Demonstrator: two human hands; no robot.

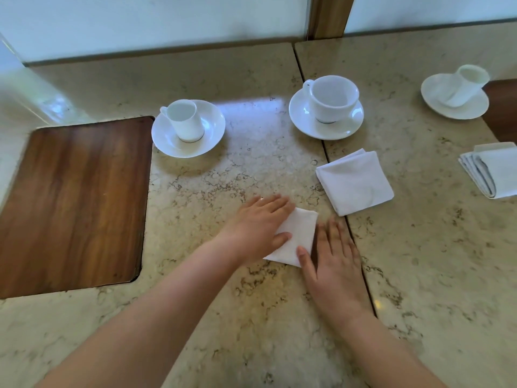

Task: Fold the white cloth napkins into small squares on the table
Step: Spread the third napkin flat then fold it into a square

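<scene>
A small folded white napkin (pixel 300 233) lies on the marble table (pixel 251 169) near the middle. My left hand (pixel 257 225) rests flat on the napkin's left part, fingers spread. My right hand (pixel 333 264) lies flat on the table just right of the napkin, its thumb touching the napkin's lower edge. A larger folded white napkin (pixel 355 182) sits apart to the upper right. At the right edge lies a stack of folded white napkins (pixel 492 172).
Three white cups stand on saucers: one at the back left (pixel 184 121), one at the back middle (pixel 330 99), one at the far right (pixel 461 85). A dark wooden inlay (pixel 75 203) fills the table's left side. A seam (pixel 347 219) runs through the tabletop.
</scene>
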